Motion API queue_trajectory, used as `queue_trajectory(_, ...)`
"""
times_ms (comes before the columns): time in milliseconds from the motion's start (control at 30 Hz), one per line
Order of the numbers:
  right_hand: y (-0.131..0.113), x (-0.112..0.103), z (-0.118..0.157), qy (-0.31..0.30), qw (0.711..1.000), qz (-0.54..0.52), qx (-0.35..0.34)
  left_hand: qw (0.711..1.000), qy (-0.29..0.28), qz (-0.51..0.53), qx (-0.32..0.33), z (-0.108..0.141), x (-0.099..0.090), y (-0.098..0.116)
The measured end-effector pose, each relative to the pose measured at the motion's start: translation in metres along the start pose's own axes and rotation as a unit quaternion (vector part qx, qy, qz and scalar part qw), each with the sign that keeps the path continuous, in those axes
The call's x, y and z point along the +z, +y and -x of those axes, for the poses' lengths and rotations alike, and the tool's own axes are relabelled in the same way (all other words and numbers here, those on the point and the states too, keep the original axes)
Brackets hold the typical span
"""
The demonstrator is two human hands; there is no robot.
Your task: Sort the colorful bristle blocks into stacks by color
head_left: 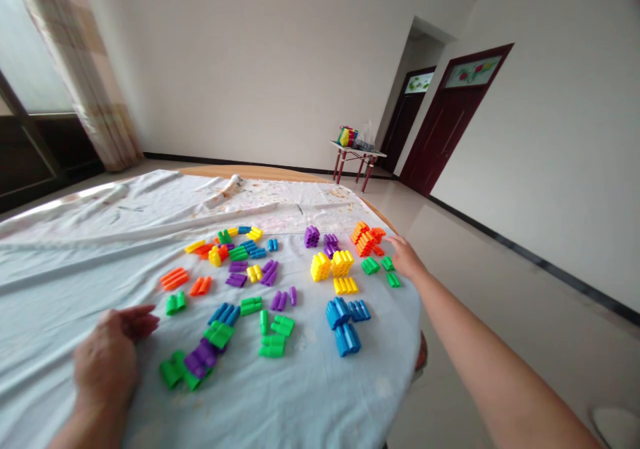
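My right hand [407, 258] is at the table's right edge, fingers stretched toward a pile of orange plastic connector blocks [364, 239]; I see nothing held in it. Just below those fingers lie several green blocks [371, 266]. Left of them stand yellow blocks [321, 267], purple blocks [312, 237] and blue blocks [347, 339], grouped by colour. My left hand [113, 352] rests low on the cloth, fingers extended and holding nothing visible. Near it are a green block [175, 303] and a mixed cluster with a purple block [201, 357].
A pale blue and white cloth [90, 262] with folds covers the round table. More loose mixed blocks [239, 253] lie scattered across the left middle. Behind, a small side table [357, 150] holds a colourful bag [346, 136]. The floor [480, 289] shows past the table's right edge.
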State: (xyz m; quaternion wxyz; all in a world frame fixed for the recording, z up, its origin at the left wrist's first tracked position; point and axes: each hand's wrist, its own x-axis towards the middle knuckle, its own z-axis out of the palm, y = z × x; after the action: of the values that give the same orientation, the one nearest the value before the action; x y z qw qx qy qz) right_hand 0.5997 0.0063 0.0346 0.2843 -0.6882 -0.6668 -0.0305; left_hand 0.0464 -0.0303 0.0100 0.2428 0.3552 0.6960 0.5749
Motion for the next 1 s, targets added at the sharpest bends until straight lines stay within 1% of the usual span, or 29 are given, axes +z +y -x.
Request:
queue_trajectory(67, -0.038, -0.007, 0.003, 0.079, 0.994, -0.045, -0.053, 0.999, -0.028, 0.027, -0.034, 0.000, -0.001, 0.001)
queue_trajectory(100, -0.063, -0.010, 0.007, 0.099, 0.990, -0.072, -0.077, 0.998, -0.031, 0.037, -0.041, 0.000, -0.001, 0.002)
queue_trajectory(133, -0.090, -0.012, 0.014, 0.099, 0.986, -0.099, -0.096, 0.998, -0.028, 0.040, -0.041, 0.000, -0.002, 0.003)
queue_trajectory(167, -0.118, -0.012, 0.023, 0.075, 0.983, -0.120, -0.115, 0.998, -0.027, 0.041, -0.038, 0.000, -0.002, 0.003)
queue_trajectory(267, -0.197, -0.005, 0.057, -0.054, 0.967, -0.173, -0.179, 0.997, -0.027, 0.056, -0.035, 0.002, -0.002, 0.004)
queue_trajectory(333, -0.233, 0.004, 0.079, -0.155, 0.942, -0.181, -0.235, 0.997, -0.027, 0.069, -0.033, 0.003, -0.003, 0.004)
queue_trajectory(367, -0.245, 0.010, 0.088, -0.192, 0.931, -0.169, -0.261, 0.996, -0.028, 0.077, -0.033, 0.004, -0.003, 0.003)
queue_trajectory(400, -0.252, 0.015, 0.096, -0.218, 0.923, -0.149, -0.279, 0.996, -0.028, 0.083, -0.032, 0.004, -0.004, 0.003)
queue_trajectory(467, -0.258, 0.027, 0.106, -0.246, 0.920, -0.097, -0.288, 0.995, -0.029, 0.095, -0.030, 0.005, -0.004, 0.002)
queue_trajectory(533, -0.257, 0.037, 0.109, -0.259, 0.924, -0.062, -0.275, 0.993, -0.030, 0.108, -0.029, 0.004, -0.005, 0.000)
queue_trajectory(600, -0.255, 0.045, 0.110, -0.263, 0.926, -0.058, -0.265, 0.992, -0.031, 0.119, -0.028, 0.003, -0.004, -0.003)
queue_trajectory(700, -0.260, 0.053, 0.111, -0.244, 0.934, -0.075, -0.250, 0.990, -0.033, 0.133, -0.023, 0.001, -0.003, -0.007)
queue_trajectory(867, -0.273, 0.065, 0.119, -0.200, 0.954, -0.098, -0.203, 0.989, -0.039, 0.141, -0.006, 0.001, -0.002, -0.008)
queue_trajectory(1000, -0.272, 0.077, 0.127, -0.157, 0.959, -0.141, -0.190, 0.989, -0.036, 0.141, 0.006, 0.003, -0.002, -0.007)
